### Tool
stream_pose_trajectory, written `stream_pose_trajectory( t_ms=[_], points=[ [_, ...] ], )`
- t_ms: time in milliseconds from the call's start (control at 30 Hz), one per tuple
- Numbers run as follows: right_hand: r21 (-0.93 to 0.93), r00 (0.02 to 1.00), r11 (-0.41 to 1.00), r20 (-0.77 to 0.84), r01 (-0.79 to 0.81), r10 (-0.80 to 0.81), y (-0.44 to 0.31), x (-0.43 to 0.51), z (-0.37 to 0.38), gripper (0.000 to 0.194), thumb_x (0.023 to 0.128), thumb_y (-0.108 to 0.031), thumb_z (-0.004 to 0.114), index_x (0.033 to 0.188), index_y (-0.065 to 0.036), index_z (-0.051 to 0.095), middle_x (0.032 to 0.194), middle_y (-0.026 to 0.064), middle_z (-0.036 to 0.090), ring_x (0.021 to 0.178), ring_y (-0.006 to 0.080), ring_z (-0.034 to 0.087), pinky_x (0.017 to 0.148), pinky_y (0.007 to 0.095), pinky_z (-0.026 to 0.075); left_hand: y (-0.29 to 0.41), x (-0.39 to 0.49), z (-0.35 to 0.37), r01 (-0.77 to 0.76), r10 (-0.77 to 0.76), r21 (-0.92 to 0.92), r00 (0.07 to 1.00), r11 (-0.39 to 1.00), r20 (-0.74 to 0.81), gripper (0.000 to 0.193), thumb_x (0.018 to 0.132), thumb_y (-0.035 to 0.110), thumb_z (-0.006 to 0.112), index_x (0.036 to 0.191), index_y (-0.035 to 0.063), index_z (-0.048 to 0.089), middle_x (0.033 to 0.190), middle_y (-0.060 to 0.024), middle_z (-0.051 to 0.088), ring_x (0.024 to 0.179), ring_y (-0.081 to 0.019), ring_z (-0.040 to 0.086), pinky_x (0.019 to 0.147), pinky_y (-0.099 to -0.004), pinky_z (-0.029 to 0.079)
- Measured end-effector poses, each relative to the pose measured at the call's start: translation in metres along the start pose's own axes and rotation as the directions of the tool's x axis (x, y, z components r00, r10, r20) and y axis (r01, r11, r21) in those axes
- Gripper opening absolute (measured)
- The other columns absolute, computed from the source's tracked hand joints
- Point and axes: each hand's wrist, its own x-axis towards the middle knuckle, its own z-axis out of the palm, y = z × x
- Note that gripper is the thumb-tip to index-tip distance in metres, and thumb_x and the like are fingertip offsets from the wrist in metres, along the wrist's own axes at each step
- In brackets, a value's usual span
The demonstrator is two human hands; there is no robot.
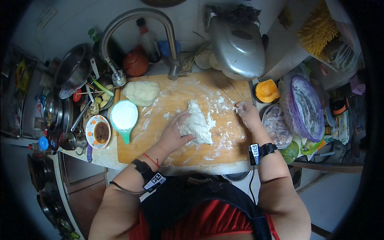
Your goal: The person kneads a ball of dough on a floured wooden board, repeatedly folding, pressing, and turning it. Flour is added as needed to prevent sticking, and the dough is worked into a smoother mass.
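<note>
My left hand [174, 130] grips a rough, floury lump of dough [196, 124], its thumb along the near side and its fingers over the left. The lump lies on a flour-dusted wooden board [168, 153]. Over the board's right edge is my right hand [249, 115], fingers curled, with white bits on the fingertips. Two thin sticks [237, 89], perhaps chopsticks, run close to those fingertips; whether they are held is unclear. A smoother ball of dough [141, 93] sits at the board's far left. Before it stands a green-handled cup [124, 115] full of white flour.
A curved faucet [174, 64] rises behind the board. Left of the board is a dotted bowl [90, 136] of brown sauce. On the right are a cut pumpkin piece [267, 91], a plastic-wrapped bowl [277, 127] and a floury purple basin [318, 132]. A metal-lidded pot [240, 51] stands behind.
</note>
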Motion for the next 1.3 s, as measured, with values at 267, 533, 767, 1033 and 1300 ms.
stream_pose_trajectory(
  t_ms=[267, 533, 767, 1033, 1300],
  points=[
    [-0.287, 0.792, 0.804, -0.187, 0.522, -0.581, 0.0, -0.016, 0.045, 0.038, 0.088, -0.012, 0.069, 0.122, 0.002, 0.062, 0.122, 0.0272, 0.063, 0.114, 0.0421, 0.06, 0.101, 0.0449, 0.047, -0.005, -0.001, 0.0, -0.045, 0.045, 0.015, 0.999, 0.999, -0.025, 0.076, 0.075, 0.03, 0.085, 0.138, 0.0074, 0.05, 0.144, -0.0203, 0.05, 0.133, -0.04, 0.048, 0.114, -0.0439, 0.038],
    [0.073, 0.837, 0.856, 0.179, 0.512, -0.517, -0.048, 0.036, 0.101, 0.036, 0.099, -0.021, 0.053, 0.126, 0.001, 0.062, 0.131, 0.0197, 0.063, 0.13, 0.036, 0.052, 0.113, 0.0415, 0.037, -0.014, -0.003, 0.006, -0.049, 0.048, -0.025, 0.998, 0.998, -0.028, 0.077, 0.074, 0.03, 0.085, 0.139, 0.0077, 0.05, 0.145, -0.0206, 0.049, 0.134, -0.0401, 0.047, 0.115, -0.0439, 0.037],
    [0.451, 0.889, 0.811, 0.077, 0.373, -0.452, -0.03, -0.016, 0.06, 0.037, 0.103, -0.02, 0.049, 0.131, 0.001, 0.061, 0.133, 0.0145, 0.063, 0.125, 0.0237, 0.056, 0.111, 0.0345, 0.038, -0.016, -0.004, -0.001, -0.029, 0.027, 0.037, 0.998, 0.999, 0.048, 0.081, 0.077, 0.032, 0.083, 0.143, 0.0077, 0.045, 0.147, -0.0212, 0.047, 0.136, -0.0407, 0.045, 0.116, -0.0439, 0.036],
    [0.408, 0.865, 0.792, 0.012, 0.454, -0.502, -0.049, -0.059, 0.061, 0.059, 0.107, -0.045, 0.042, 0.141, 0.003, 0.051, 0.143, 0.0155, 0.055, 0.137, 0.0264, 0.047, 0.118, 0.037, 0.029, 0.016, 0.017, -0.002, 0.189, -0.226, -0.246, 0.965, 0.951, -0.132, 0.064, 0.099, 0.046, 0.056, 0.143, 0.0011, 0.044, 0.146, -0.0188, 0.049, 0.136, -0.0326, 0.047, 0.116, -0.0416, 0.034],
    [0.223, 0.813, 0.811, 0.106, 0.541, -0.572, -0.167, -0.056, 0.117, 0.046, 0.11, -0.029, 0.034, 0.144, -0.003, 0.051, 0.14, 0.0185, 0.057, 0.133, 0.0302, 0.05, 0.111, 0.0375, 0.037, 0.083, 0.061, 0.01, 0.174, -0.641, -0.985, 0.754, -0.019, 0.145, 0.063, 0.102, 0.057, 0.048, 0.136, 0.0046, 0.053, 0.128, -0.014, 0.061, 0.114, -0.022, 0.059, 0.097, -0.0357, 0.049]
  ],
)
